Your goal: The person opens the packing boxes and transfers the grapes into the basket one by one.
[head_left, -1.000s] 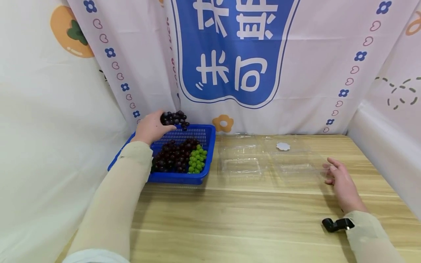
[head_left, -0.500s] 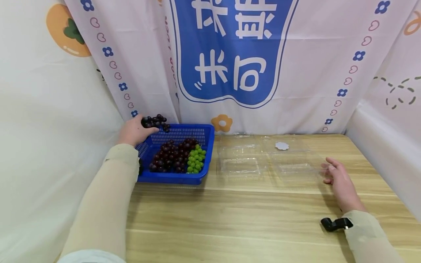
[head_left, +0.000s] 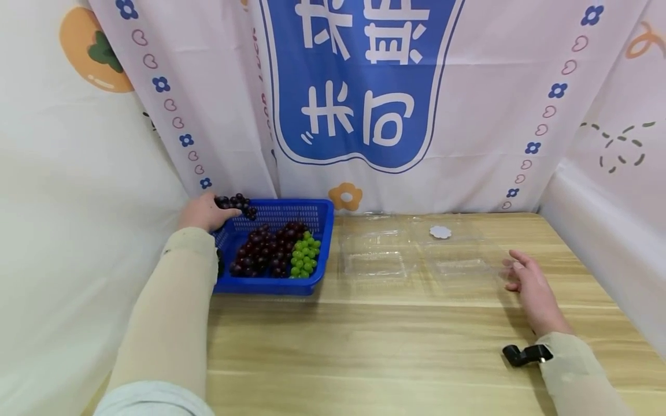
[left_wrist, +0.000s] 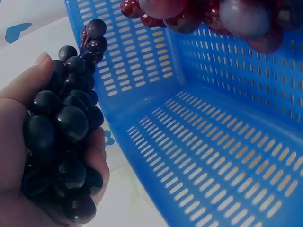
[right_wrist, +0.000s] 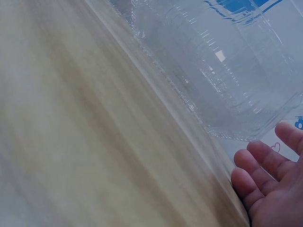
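Observation:
My left hand (head_left: 202,212) grips a bunch of black grapes (left_wrist: 71,118) at the back left corner of the blue basket (head_left: 329,237). In the left wrist view, thumb and fingers curl round the bunch, just outside the basket's rim. Inside the basket lie dark red grapes (head_left: 267,248) and a bunch of green grapes (head_left: 306,255); something dark beside my left sleeve is mostly hidden. My right hand (head_left: 533,289) rests at the right with loosely bent fingers, holding nothing. Its fingertips are close to a clear plastic box (right_wrist: 208,71); whether they touch it I cannot tell.
Two clear plastic boxes with raised lids stand side by side, the left box (head_left: 374,264) close to the basket. A white scalloped label (head_left: 440,231) is on the right one's lid. Printed cloth (head_left: 468,144) hangs behind the wooden table (head_left: 364,352).
My left hand has moved left and slightly down with the black grapes, from above the basket to its back left corner. The right hand stays put; the head view has shifted slightly.

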`<state>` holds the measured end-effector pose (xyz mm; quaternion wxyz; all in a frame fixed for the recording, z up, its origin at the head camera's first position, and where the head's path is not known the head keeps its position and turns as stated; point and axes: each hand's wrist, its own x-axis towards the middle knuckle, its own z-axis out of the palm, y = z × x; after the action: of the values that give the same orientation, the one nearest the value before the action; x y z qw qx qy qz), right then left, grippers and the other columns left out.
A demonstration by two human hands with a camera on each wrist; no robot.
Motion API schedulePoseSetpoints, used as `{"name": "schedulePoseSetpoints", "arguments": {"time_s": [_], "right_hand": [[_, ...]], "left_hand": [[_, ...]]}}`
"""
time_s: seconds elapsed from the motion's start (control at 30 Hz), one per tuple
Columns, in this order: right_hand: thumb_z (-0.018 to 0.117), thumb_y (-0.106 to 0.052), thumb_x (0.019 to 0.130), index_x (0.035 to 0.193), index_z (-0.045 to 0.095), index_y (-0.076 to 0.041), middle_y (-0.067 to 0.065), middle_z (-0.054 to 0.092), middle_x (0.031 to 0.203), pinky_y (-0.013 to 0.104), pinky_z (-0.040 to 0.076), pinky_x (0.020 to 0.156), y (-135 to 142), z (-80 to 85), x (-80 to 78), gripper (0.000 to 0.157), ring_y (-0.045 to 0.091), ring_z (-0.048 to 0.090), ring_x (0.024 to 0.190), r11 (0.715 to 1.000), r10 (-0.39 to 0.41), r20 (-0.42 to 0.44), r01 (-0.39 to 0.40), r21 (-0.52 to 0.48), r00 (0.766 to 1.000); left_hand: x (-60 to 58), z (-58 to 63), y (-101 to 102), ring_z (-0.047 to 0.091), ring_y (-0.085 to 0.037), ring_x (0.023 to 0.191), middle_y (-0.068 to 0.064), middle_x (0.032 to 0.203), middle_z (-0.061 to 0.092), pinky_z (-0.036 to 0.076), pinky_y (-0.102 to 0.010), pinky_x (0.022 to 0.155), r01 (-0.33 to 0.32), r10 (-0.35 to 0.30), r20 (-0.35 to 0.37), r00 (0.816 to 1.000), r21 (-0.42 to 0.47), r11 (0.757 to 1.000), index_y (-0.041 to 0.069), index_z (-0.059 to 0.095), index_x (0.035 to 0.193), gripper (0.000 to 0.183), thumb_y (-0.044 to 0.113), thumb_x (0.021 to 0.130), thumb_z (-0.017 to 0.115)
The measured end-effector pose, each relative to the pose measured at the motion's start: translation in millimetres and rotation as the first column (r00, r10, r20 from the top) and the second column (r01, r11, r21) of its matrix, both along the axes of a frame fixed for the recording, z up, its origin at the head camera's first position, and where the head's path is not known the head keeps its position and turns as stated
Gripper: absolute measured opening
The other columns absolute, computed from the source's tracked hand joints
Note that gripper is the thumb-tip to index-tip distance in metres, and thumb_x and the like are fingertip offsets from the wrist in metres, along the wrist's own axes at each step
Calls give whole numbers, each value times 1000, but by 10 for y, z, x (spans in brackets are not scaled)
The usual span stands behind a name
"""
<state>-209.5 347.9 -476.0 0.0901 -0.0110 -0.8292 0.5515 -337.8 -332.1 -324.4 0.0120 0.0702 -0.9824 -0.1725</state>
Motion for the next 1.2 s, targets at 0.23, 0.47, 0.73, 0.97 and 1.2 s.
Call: {"name": "schedulePoseSetpoints", "arguments": {"time_s": [0.23,0.47,0.73,0.97,1.2], "right_hand": [[19,-35,112,159,21,-1,27,39,148,19,50,78,-23,-36,-8,58,11,52,107,1000,-10,-3,10,-12,1000],[19,-36,112,160,20,-1,27,38,149,18,49,78,-20,-13,10,59,12,52,106,1000,-22,7,22,-4,1000],[20,-33,112,159,21,1,29,38,149,19,49,78,-38,-55,21,58,13,55,101,1000,-16,13,16,-9,1000],[20,-34,112,159,21,0,30,39,148,18,50,79,-24,-48,9,58,15,55,104,1000,-7,-8,7,14,1000],[21,-37,112,160,23,-3,28,41,148,17,50,79,-17,-14,-3,59,16,55,105,1000,-10,-3,10,28,1000]], "left_hand": [[-37,-48,-71,51,-54,117,-39,139,46,46,-64,93,-11,14,79,997,-33,999,-12,38,146,93,60,94,62],[-37,-44,-76,59,-46,102,-36,124,57,51,-57,85,49,-31,199,979,-84,995,-14,54,128,79,59,98,56],[-70,-177,-91,58,-45,106,-36,128,55,49,-56,90,94,-60,294,954,-102,990,-13,54,132,79,59,100,51],[-63,-281,-84,40,-57,131,-44,146,32,39,-63,105,97,-67,403,913,-54,994,-23,32,144,95,58,100,51],[-94,-368,-54,33,-58,135,-45,149,25,38,-63,107,54,-35,488,872,-23,998,-22,23,148,103,62,98,51]]}}
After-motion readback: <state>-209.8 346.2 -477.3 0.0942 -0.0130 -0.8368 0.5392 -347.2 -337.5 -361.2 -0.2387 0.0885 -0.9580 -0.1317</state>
